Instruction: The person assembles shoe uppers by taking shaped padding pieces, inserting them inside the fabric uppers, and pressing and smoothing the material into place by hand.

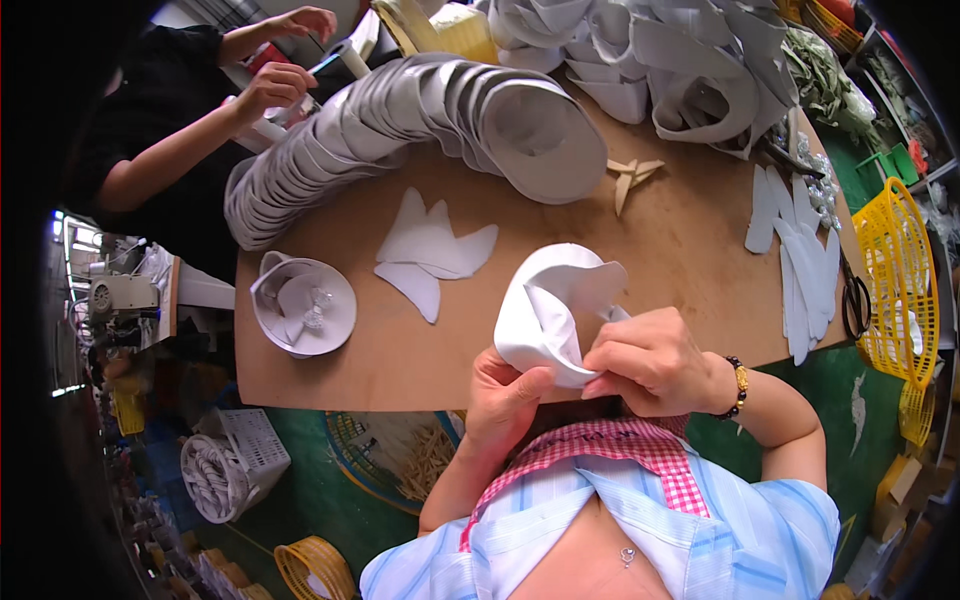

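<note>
Above the table's near edge I hold a white cup-shaped piece [520, 315] that looks like a shoe upper. Its opening is turned up, and a folded white flap shows inside. My left hand [503, 395] grips the lower left rim, thumb on the near side. On the lower right rim, the fingers of my right hand [645, 365] pinch the edge; their tips are partly hidden. A similar white piece [335, 330] sits at the table's left, with small clear bits inside. Several flat white cut pieces [460, 252] lie beyond my left hand.
A long curved row of nested white pieces [545, 140] spans the brown table [690, 240]. More white pieces [715, 90] are heaped behind. Flat white strips [805, 270] and scissors [856, 300] lie right, near a yellow basket [890, 260]. A co-worker's hand [275, 88] works at far left.
</note>
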### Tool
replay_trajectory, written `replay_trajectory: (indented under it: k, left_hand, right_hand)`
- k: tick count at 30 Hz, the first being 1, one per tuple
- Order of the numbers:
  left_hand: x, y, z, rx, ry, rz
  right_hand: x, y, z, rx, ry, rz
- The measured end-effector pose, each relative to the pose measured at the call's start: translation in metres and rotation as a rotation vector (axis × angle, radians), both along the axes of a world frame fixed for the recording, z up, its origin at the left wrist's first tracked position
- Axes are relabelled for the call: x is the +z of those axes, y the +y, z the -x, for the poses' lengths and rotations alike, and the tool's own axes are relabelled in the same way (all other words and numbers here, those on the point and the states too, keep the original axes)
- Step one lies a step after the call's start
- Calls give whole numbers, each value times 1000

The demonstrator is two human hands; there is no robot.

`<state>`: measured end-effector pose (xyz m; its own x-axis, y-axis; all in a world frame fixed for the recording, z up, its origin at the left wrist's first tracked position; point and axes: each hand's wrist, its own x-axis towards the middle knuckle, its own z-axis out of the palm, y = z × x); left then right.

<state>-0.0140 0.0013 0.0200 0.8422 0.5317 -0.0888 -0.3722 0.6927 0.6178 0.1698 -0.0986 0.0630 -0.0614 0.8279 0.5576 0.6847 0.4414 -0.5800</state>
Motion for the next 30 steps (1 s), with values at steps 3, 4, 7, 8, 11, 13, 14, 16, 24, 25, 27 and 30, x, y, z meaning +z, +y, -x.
replay_trajectory:
  k: [3, 4, 7, 8, 11, 13, 14, 16, 24, 25, 27, 30]
  left_hand:
    - [-3, 0, -6, 13, -41, 25]
    - [-5, -1, -8, 17, -29, 3]
    - [-6, -7, -6, 44, 2, -54]
    - [-8, -9, -6, 51, 16, -77]
    - [-9, -14, -2, 64, 70, -44]
    - [-8, -11, 3, 59, 67, -92]
    - [-6, -9, 1, 37, 62, -91]
    - [-10, -7, 2, 10, 74, -74]
    - [-18, -19, 2, 162, 4, -73]
    - [-18, -20, 0, 186, 6, -50]
    - [-21, -21, 0, 205, 18, -67]
    - [-20, -29, 1, 205, 0, -71]
  right_hand:
    - [0, -4, -5, 34, -48, 36]
    - [-2, -3, -8, 52, -53, -1]
    - [-6, -7, -8, 20, -104, 59]
    - [-8, -8, -9, 45, -35, 144]
    - [-1, -4, -23, 256, 318, 610]
    - [8, 1, -30, 375, 685, 921]
    - [-7, 6, -33, 392, 766, 851]
    - [-17, 19, -27, 312, 796, 799]
    - [-4, 20, -7, -39, 425, 719]
    - [-6, 18, -6, -34, 420, 714]
    - [-9, 6, 4, -272, 637, 262]
    - [-8, -8, 18, -188, 442, 129]
